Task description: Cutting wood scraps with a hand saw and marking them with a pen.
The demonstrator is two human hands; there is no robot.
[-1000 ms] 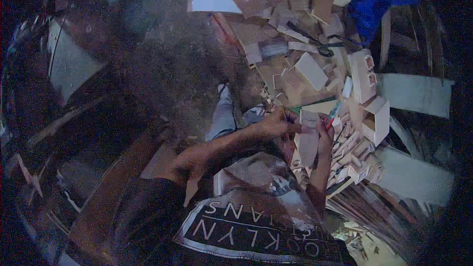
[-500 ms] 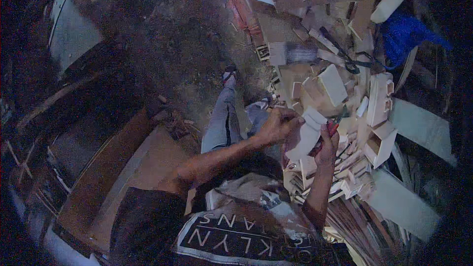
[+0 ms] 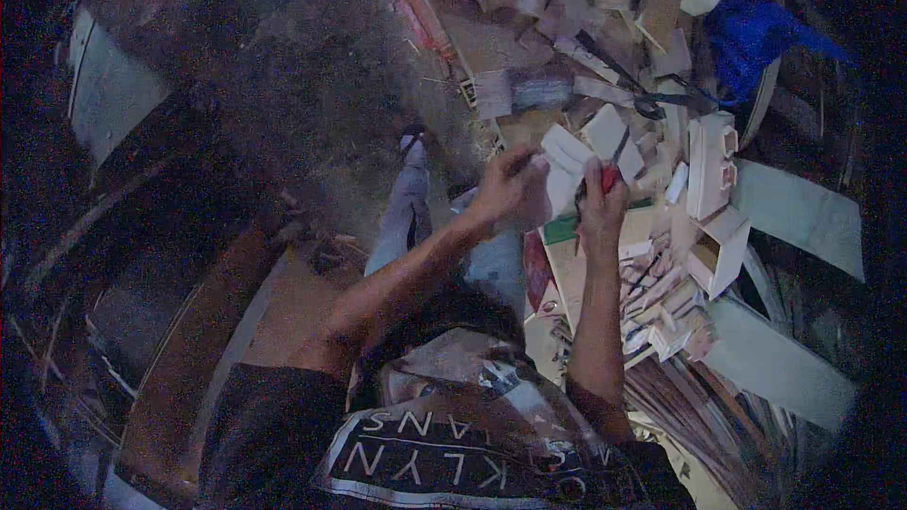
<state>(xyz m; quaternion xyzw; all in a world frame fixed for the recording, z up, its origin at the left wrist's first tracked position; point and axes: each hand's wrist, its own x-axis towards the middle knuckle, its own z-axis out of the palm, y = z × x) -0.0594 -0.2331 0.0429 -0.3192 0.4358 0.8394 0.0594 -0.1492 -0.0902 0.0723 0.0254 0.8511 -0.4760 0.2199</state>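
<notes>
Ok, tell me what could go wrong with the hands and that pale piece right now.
1. The right hand grips a red-handled tool close against the pale piece that the left hand holds; a slip could catch the left fingers.
2. Both hands work in mid-air above a loose heap of wood offcuts, so the piece is unsupported and might twist or drop into the heap.
3. The scene is dim, which may make precise work harder.

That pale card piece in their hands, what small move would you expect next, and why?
Probably a short cut into the pale card piece. The left hand grips its edge and holds it up, while the right hand holds a red-handled tool against its other side. Whether the tool is a knife or scissors is too dim to tell.
</notes>
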